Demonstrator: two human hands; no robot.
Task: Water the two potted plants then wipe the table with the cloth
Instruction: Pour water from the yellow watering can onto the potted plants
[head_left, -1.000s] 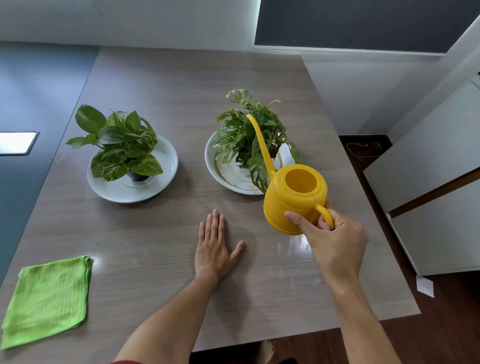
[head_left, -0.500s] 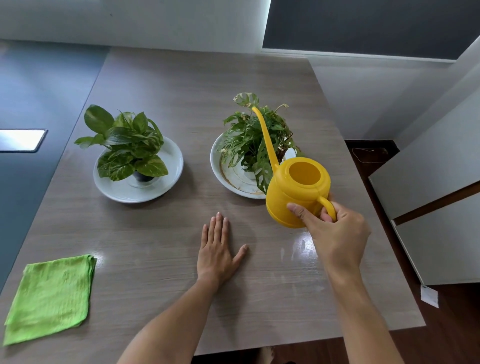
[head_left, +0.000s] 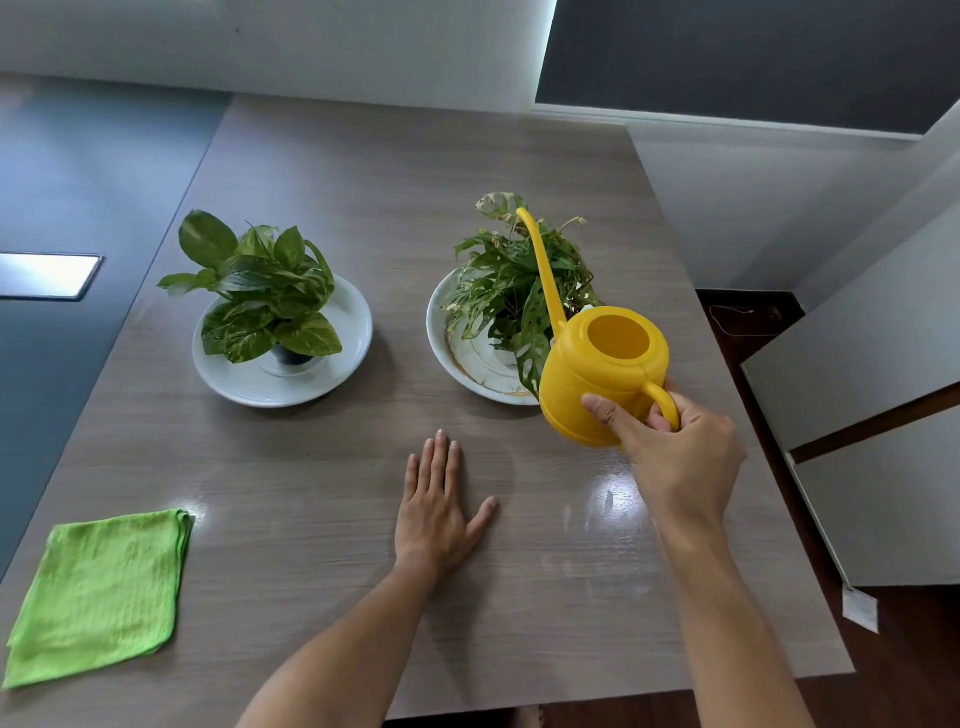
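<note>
My right hand (head_left: 675, 452) grips the handle of a yellow watering can (head_left: 597, 374), held above the table. Its long thin spout reaches up over the right potted plant (head_left: 514, 280), which stands in a white dish with a gold rim (head_left: 467, 364). The left potted plant (head_left: 260, 291), with broad glossy leaves, sits in a plain white dish (head_left: 343, 332). My left hand (head_left: 436, 509) lies flat on the wooden table (head_left: 311, 467), fingers straight, in front of the plants. A folded green cloth (head_left: 104, 592) lies at the near left corner.
The table's right edge meets white cabinets (head_left: 872, 389) and a dark wood floor. A paper tag (head_left: 860, 610) hangs at the cabinet's lower corner. A white wall runs behind the table, and dark floor lies to the left.
The watering can has risen slightly and moved closer to the right plant, its spout further over the leaves. My left hand has stayed flat on the table.
</note>
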